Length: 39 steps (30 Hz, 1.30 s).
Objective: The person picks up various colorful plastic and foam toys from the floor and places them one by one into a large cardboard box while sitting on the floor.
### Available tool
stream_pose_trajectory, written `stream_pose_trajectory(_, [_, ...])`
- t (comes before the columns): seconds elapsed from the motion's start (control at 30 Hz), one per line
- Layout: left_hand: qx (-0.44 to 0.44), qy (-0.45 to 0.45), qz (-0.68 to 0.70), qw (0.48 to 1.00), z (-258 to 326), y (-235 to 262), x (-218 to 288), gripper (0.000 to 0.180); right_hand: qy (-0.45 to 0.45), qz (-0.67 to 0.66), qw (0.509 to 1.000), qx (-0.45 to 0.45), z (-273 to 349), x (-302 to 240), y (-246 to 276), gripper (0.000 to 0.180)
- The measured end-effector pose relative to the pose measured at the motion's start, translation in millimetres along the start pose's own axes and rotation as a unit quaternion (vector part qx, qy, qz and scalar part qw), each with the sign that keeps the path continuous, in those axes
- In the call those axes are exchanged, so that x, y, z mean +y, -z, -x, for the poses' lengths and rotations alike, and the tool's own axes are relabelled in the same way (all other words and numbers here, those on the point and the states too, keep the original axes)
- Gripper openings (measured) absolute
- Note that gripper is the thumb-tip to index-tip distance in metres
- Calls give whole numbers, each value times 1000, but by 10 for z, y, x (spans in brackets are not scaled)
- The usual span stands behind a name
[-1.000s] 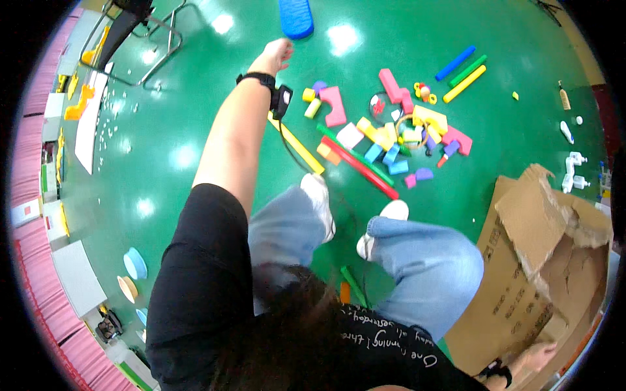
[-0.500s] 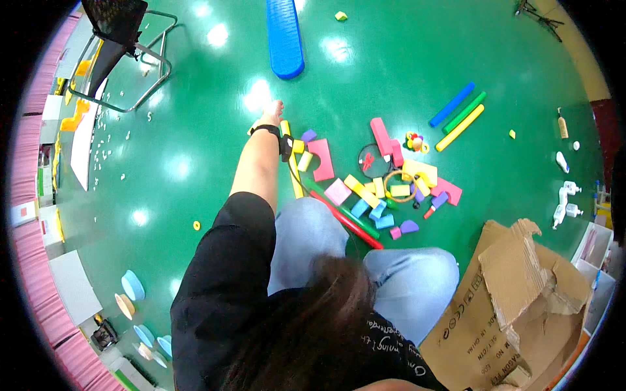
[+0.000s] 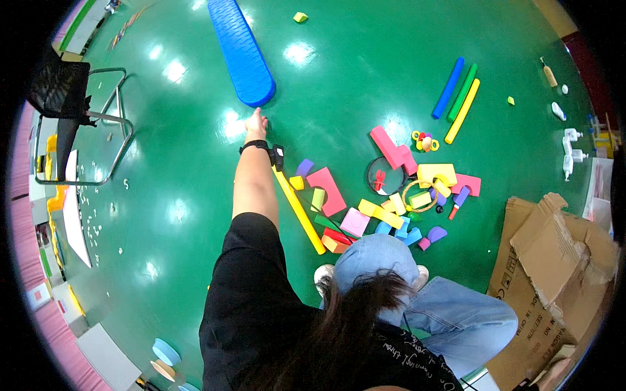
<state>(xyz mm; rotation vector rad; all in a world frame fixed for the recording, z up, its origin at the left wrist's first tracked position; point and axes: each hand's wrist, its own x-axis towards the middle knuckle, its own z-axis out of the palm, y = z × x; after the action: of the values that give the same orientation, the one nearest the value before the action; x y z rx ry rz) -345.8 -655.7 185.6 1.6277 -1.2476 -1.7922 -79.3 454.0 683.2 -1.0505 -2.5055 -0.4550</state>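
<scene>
My left hand (image 3: 256,124) reaches forward at the end of a stretched arm, with a dark device strapped to its wrist. Its fingers look apart and hold nothing I can see. Just past the fingertips lies the rounded near end of a long blue textured foam beam (image 3: 242,55); whether they touch it is too small to tell. Below the wrist, a yellow stick (image 3: 298,212) lies on the floor. At the lower right rim, what appears to be my right hand (image 3: 554,375) rests beside a torn cardboard box (image 3: 521,274), cut off and with its fingers unclear.
Several coloured blocks, among them a pink arch (image 3: 328,191), spread ahead of my knees with a hoop (image 3: 405,199). Blue, green and yellow sticks (image 3: 463,101) lie farther right. A black chair (image 3: 62,98) stands left, and bottles (image 3: 566,153) line the right side.
My view has shifted and my legs have changed position, with white shoes now showing. My left hand is now much nearer the blue beam's end. A hand has come in beside the box.
</scene>
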Motion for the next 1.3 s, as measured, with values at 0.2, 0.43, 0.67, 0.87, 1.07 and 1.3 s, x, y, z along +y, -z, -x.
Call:
stream_pose_trajectory(0.2, [-35,25,56,997,-86,-195,182,50,-11,24,999,-25,-94,119,114,50])
stream_pose_trajectory(0.43, [46,63,-53,996,-37,-533,377,71,-26,5,998,-56,-263,314,172,53])
stream_pose_trajectory(0.67, [33,68,-34,997,-258,-533,517,67,-38,34,996,-78,-424,522,43,56])
stream_pose_trajectory(0.87, [-46,15,-54,997,-267,-456,725,64,-52,49,993,-89,-436,582,-5,58])
stream_pose_trajectory(1.07, [-77,93,-100,988,-112,-524,723,69,-70,57,992,-91,-480,639,-53,61])
stream_pose_trajectory(1.3, [-83,98,-80,989,15,-652,693,79,-90,59,990,-88,-484,840,-299,63])
